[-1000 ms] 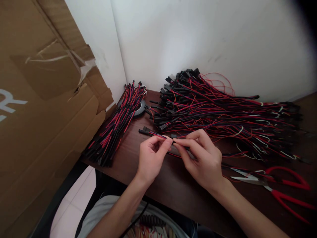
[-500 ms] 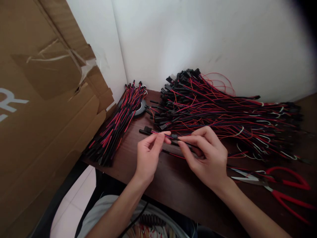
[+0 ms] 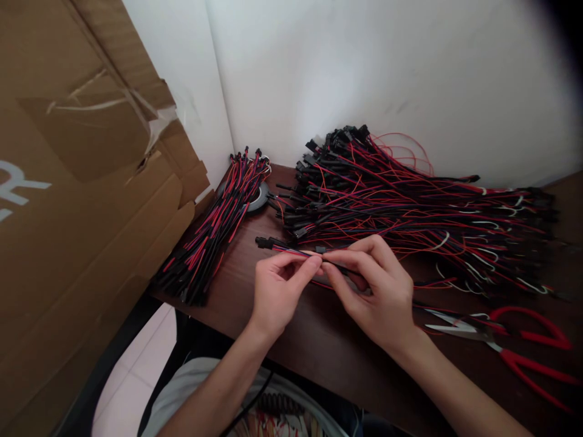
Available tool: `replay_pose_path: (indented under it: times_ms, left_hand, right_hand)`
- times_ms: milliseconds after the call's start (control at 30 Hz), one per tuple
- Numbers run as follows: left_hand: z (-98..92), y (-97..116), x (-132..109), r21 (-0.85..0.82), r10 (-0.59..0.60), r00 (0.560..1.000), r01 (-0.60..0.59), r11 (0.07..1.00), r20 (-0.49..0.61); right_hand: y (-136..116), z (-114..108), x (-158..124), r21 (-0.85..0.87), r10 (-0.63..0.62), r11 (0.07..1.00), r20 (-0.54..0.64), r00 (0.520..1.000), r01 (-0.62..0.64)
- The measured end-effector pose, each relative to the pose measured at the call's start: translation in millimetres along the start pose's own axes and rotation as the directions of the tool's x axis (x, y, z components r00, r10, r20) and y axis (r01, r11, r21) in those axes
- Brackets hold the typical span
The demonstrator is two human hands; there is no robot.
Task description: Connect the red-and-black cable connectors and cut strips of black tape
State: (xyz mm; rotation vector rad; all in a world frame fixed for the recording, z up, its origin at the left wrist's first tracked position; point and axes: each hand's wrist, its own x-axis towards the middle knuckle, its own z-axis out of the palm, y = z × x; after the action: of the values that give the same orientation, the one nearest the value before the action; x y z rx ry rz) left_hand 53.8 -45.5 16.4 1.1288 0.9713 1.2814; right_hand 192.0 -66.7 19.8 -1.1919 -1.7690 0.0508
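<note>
Between my two hands runs a wire harness (image 3: 291,249) of thin red, blue and black leads, with a black connector at its left end. My left hand (image 3: 282,288) is closed, thumb and fingers pinching the leads. Close beside it, my right hand (image 3: 376,285) pinches the black-sleeved part of the harness, fingertips nearly touching those of the left. Exactly what lies between the fingertips is covered. Just behind the fingers shows a small dark connector (image 3: 320,249); whether it belongs to the held harness I cannot tell.
A big heap of similar harnesses (image 3: 382,200) lies along the wall. A smaller bundle (image 3: 218,230) rests at left, partly over a roll of tape (image 3: 260,199). Red-handled scissors (image 3: 492,340) lie open at right. A cardboard box (image 3: 91,243) stands on the left beside the brown table (image 3: 310,352).
My left hand has slid slightly right and down, bringing its fingertips up to my right ones. The leads at the left end now lie closer together.
</note>
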Motion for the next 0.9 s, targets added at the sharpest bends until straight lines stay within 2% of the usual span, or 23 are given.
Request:
replay_pose_path:
  times_ms: [333,567,900]
  left_hand:
    - [-1.0,-2.0,-0.9,0.043,0.179,0.984,-0.18,0.983,0.015]
    - [-3.5,-2.1,-2.3,0.072,0.172,0.985,-0.173,0.982,0.019]
    - [-2.6,-2.6,-1.6,0.01,0.128,0.991,-0.127,0.992,-0.032]
  right_hand:
    - [-1.5,-3.1,0.2,0.124,0.127,0.983,0.074,0.989,-0.135]
    - [-2.1,-2.5,2.7,0.177,0.13,0.973,0.128,0.983,-0.151]
    - [-1.2,-3.4,4.2,0.151,0.129,0.978,0.097,0.987,-0.143]
